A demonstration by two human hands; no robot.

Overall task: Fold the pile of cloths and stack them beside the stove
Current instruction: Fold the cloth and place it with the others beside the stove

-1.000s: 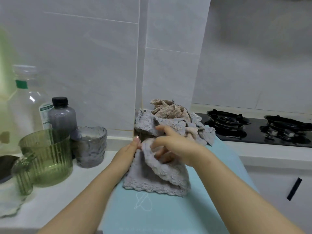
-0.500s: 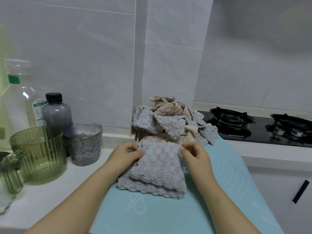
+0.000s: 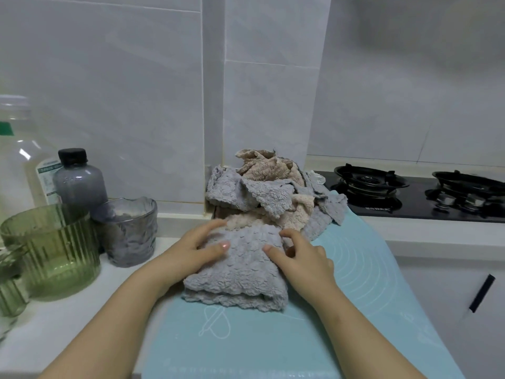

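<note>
Left hand [image 3: 191, 254]: fingers [image 3: 211, 227] nearly straight and lying flat over the far left corner of the folded grey fleece cloth [image 3: 240, 274]. The thumb rested on its top face, pressing rather than clasping.
Right hand [image 3: 303, 259]: fingers bent at the cloth's far right corner, thumb flat on top. Whether the bent fingers pinched the edge could not be told.
Folded grey fleece cloth: one. Nubbly and scallop-edged, doubled so that two layers showed at the near edge. It lay between the two hands on the mat, just in front of the pile and touching it.
Pile of unfolded cloths [image 3: 270, 192]: one heap of crumpled grey and beige fleece pieces, too tangled to count. It sat in the wall corner at the mat's far end, just left of the stove.
Pale teal silicone mat [image 3: 273, 340]: one, printed with white rings and a rolling pin. It lay under the cloth and the pile.
Black glass gas stove [image 3: 410, 206]: one, with two burners.
Bottles: two. A smoky grey plastic bottle with black cap [image 3: 79, 184], and a large clear bottle [image 3: 19, 160] behind it.
Glassware: three pieces. A ribbed green glass tumbler [image 3: 52, 250], a crinkled grey glass cup [image 3: 128, 233], and a smaller green glass [image 3: 8, 294] cut off by the left edge. All stood on the white counter [image 3: 68, 324], left of the left forearm and apart from the cloths.
In the way: the pile stood directly between the folded cloth and the wall, and the grey cup stood nearest the left hand.
</note>
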